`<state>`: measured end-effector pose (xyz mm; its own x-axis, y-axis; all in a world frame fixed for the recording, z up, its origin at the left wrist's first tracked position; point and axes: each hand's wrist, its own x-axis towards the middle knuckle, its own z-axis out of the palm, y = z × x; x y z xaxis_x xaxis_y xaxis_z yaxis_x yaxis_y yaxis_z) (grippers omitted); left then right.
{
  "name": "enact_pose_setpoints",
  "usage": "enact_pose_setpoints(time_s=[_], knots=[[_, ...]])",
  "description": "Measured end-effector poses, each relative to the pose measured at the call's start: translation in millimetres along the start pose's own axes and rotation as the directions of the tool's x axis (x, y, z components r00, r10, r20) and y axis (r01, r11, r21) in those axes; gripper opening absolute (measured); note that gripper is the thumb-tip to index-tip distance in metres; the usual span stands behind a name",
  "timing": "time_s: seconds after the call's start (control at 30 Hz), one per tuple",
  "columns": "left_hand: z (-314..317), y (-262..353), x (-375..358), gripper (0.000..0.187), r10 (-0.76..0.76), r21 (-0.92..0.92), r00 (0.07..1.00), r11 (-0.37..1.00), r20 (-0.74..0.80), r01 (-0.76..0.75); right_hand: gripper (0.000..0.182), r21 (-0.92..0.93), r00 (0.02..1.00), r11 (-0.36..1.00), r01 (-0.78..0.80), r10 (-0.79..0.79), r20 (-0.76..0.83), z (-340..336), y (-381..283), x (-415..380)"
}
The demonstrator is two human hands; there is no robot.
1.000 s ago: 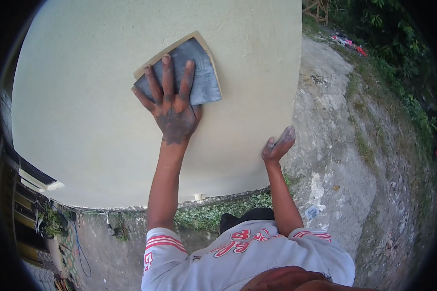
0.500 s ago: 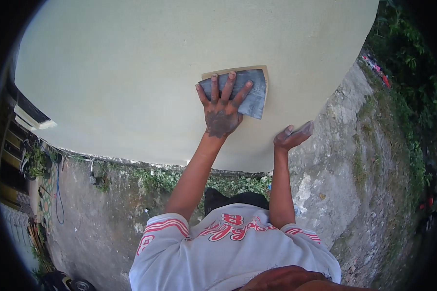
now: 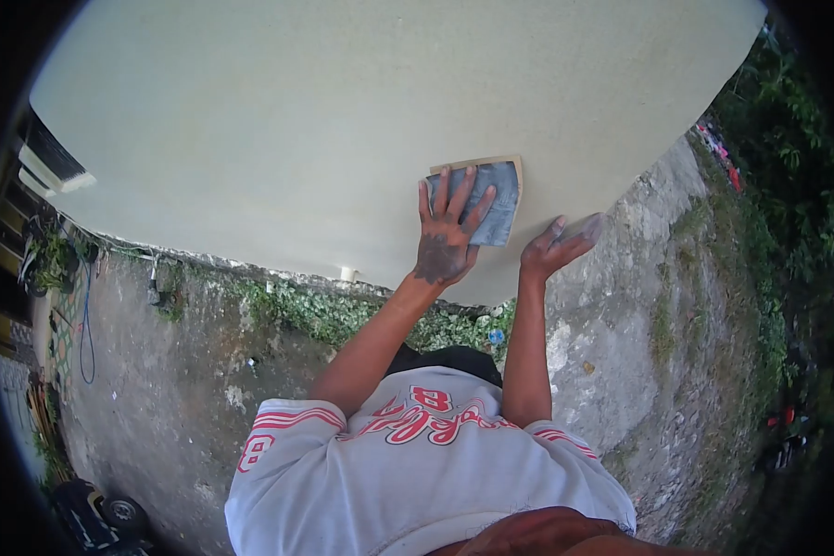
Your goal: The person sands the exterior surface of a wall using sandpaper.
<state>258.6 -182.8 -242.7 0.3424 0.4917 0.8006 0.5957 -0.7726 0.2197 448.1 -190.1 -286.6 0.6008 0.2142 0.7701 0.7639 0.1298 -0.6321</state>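
- Left hand (image 3: pixel 445 243), fingers spread, presses flat on sandpaper sheet (image 3: pixel 493 206).
- Grey, dusty, tan-edged, against cream wall (image 3: pixel 296 120).
- Right hand (image 3: pixel 551 248) open, resting on wall edge.

shirt (image 3: pixel 426 454): light grey, short-sleeved; red lettering with white edging across the front
sleeves: red and white stripes at each cuff; a small red mark on the left one
left hand (image 3: pixel 445 243): bare; dark grey dust on its back
right hand (image 3: pixel 554 250): bare; grey dust on the fingertips
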Motion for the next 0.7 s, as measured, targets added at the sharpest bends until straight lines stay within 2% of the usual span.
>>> enact_pose_setpoints(time_s=[0.07,0.13,0.17,0.2,0.23,0.27,0.3,0.33,0.37,0.4,0.43,0.47,0.5,0.53,0.6,0.63,0.7], knots=[[-13.9,8.0,-5.7,0.068,0.041,-0.071,0.998,0.996,-0.051,-0.045,0.075,-0.046,0.998,0.997,0.061,-0.062,-0.013,-9.7,-19.3,11.7],[-30.8,14.5,1.4,0.063,0.07,-0.134,0.993,0.987,-0.1,-0.083,0.07,0.0,0.973,0.983,0.181,-0.18,-0.143,-19.9,-46.6,30.6],[-38.6,16.2,8.8,0.049,0.047,-0.254,0.987,0.963,-0.156,-0.086,0.07,-0.005,0.975,0.984,0.179,-0.178,-0.136,-28.4,-57.8,39.2],[-46.2,18.5,14.1,0.037,0.015,-0.367,0.978,0.926,-0.209,-0.093,0.071,0.236,0.994,0.965,0.112,-0.109,-0.025,-35.9,-69.6,47.7],[-52.6,22.4,17.1,0.037,0.011,-0.366,0.979,0.927,-0.205,-0.087,0.071,0.457,0.993,0.89,0.013,-0.065,0.097,-41.2,-79.6,53.9],[-57.4,26.3,21.1,0.03,-0.16,-0.442,0.978,0.893,-0.132,0.086,0.071,0.457,0.993,0.889,0.009,-0.062,0.101,-43.7,-88.3,56.6],[-61.8,29.2,25.8,0.027,-0.318,-0.502,0.947,0.827,-0.049,0.252,0.074,0.652,0.968,0.731,-0.2,0.047,0.245,-44.9,-97.1,57.8],[-66.9,31.7,31.7,0.027,-0.316,-0.502,0.948,0.828,-0.049,0.25,0.076,0.767,0.909,0.503,-0.4,0.108,0.403,-46.6,-105.5,59.3],[-71.1,34.1,38.0,0.029,-0.359,-0.603,0.931,0.729,0.065,0.323,0.081,0.756,0.828,0.346,-0.555,0.147,0.541,-52.8,-113.0,59.9],[-72.8,34.4,42.2,0.032,-0.383,-0.683,0.906,0.613,0.181,0.396,0.081,0.759,0.831,0.347,-0.551,0.145,0.537,-55.7,-115.1,59.4],[-73.0,31.5,43.6,0.032,-0.379,-0.684,0.908,0.615,0.179,0.392,0.082,0.683,0.74,0.316,-0.658,0.103,0.665,-57.5,-117.0,58.7],[-73.4,27.2,43.8,0.035,-0.374,-0.633,0.878,0.61,0.299,0.476,0.083,0.59,0.629,0.291,-0.753,0.054,0.776,-59.0,-118.7,57.0],[-73.3,23.1,44.3,0.039,-0.369,-0.571,0.832,0.607,0.414,0.553,0.073,0.552,0.575,0.231,-0.801,0.043,0.817,-60.6,-117.6,54.9],[-72.7,20.0,44.6,0.039,-0.365,-0.572,0.835,0.611,0.411,0.548,0.073,0.557,0.58,0.229,-0.798,0.04,0.814,-60.9,-114.7,52.6],[-72.4,15.2,44.5,0.035,-0.408,-0.476,0.804,0.654,0.433,0.588,0.057,0.446,0.491,0.278,-0.851,0.118,0.863,-62.1,-112.3,48.6],[-73.4,11.9,45.9,0.035,-0.401,-0.479,0.805,0.654,0.436,0.586,0.057,0.449,0.495,0.28,-0.849,0.123,0.86,-62.7,-112.3,48.4],[-75.1,3.5,50.8,0.027,-0.287,-0.49,0.955,0.824,0.072,0.285,0.044,0.551,0.626,0.335,-0.765,0.184,0.758,-63.8,-119.1,55.3]])
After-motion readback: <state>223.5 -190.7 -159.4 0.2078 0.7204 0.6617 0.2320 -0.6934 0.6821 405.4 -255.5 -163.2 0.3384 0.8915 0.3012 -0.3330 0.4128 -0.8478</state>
